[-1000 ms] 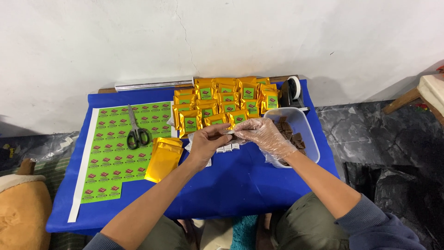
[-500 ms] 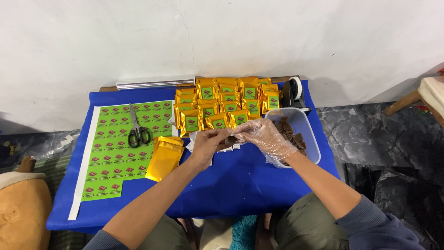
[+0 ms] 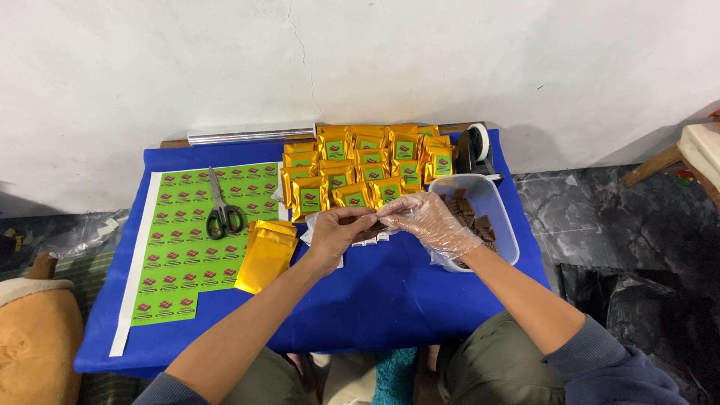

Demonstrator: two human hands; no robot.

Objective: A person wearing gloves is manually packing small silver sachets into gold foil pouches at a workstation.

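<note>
Over the table's [image 3: 390, 307] middle, the bare left hand [image 3: 337, 234] and gloved right hand [image 3: 427, 221] meet, fingertips pinched on a small clear wrapper [image 3: 375, 225]. Tub [image 3: 504, 225] near the right edge, gold pouches [image 3: 360, 169] along the back edge, scissors [image 3: 222, 206] on the label sheet [image 3: 180, 247] at left

Your right hand [image 3: 427, 221] wears a thin, crinkled clear plastic glove; at upper centre, glossy gold foil pouches [image 3: 360, 169] gleam on matt blue cloth [image 3: 375, 300], beside a shiny paper label sheet [image 3: 180, 240].
</note>
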